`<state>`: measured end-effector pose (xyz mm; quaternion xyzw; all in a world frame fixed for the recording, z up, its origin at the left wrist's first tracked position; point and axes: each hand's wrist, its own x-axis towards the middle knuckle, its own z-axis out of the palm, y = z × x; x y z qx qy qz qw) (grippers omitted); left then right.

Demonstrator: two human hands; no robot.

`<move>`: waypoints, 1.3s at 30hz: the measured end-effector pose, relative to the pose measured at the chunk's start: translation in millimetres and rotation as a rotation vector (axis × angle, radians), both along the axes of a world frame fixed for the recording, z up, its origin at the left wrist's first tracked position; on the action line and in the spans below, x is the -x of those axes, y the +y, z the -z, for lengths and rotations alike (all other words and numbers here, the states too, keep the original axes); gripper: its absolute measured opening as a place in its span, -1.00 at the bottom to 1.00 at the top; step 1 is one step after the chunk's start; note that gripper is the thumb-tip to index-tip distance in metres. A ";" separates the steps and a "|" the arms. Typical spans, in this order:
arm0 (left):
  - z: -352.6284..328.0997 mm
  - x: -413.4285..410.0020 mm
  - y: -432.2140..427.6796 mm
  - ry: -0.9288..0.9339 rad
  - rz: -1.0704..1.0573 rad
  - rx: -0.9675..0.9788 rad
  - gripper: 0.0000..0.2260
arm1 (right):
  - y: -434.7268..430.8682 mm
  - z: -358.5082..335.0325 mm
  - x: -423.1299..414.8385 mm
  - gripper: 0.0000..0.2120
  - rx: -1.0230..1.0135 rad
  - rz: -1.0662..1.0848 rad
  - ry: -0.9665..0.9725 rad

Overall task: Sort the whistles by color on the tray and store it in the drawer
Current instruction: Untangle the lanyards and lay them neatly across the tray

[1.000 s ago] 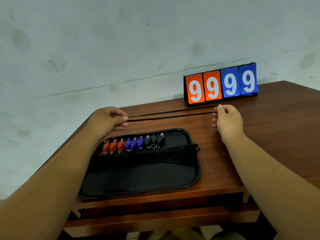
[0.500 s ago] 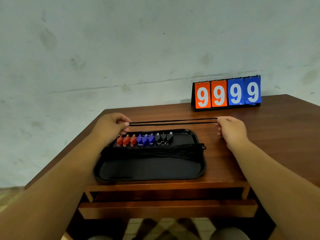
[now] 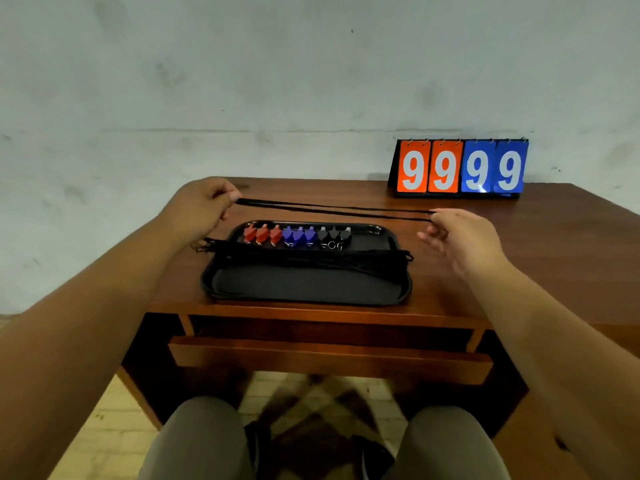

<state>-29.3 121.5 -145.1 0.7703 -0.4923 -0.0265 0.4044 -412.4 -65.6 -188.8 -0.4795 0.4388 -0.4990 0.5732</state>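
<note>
A black tray (image 3: 304, 289) lies near the table's front edge. Along its far side stand three red whistles (image 3: 262, 233), three blue whistles (image 3: 298, 235) and three black whistles (image 3: 334, 235) in one row. A bundle of black cords (image 3: 311, 258) lies across the tray's middle. My left hand (image 3: 199, 209) and my right hand (image 3: 457, 233) each pinch one end of a black lanyard (image 3: 332, 211), stretched taut above the tray's far edge. Under the tabletop the drawer (image 3: 329, 358) is pulled partly out.
An orange and blue flip scoreboard (image 3: 460, 168) reading 9999 stands at the table's back right, against the wall. My knees (image 3: 201, 441) are below the drawer front. The wooden table (image 3: 519, 244) extends to the right of the tray.
The camera has pulled back and tilted down, showing the drawer and my knees. Both hands still hold the stretched lanyard, now slightly higher above the tray; my right fingers have spread.
</note>
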 end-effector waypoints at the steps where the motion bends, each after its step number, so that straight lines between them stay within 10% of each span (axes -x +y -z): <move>1: 3.4 -3.9 4.9 0.023 -0.009 0.026 -0.87 | 5.7 1.4 0.2 -0.91 0.034 0.004 0.057; 20: 80.2 -28.7 44.3 0.266 -0.210 0.137 -0.94 | 48.2 38.3 -17.3 -0.82 0.405 -0.046 0.618; 39: 92.7 -35.5 43.5 0.282 -0.229 0.161 -0.92 | 46.0 44.3 -19.1 -0.83 0.447 0.001 0.712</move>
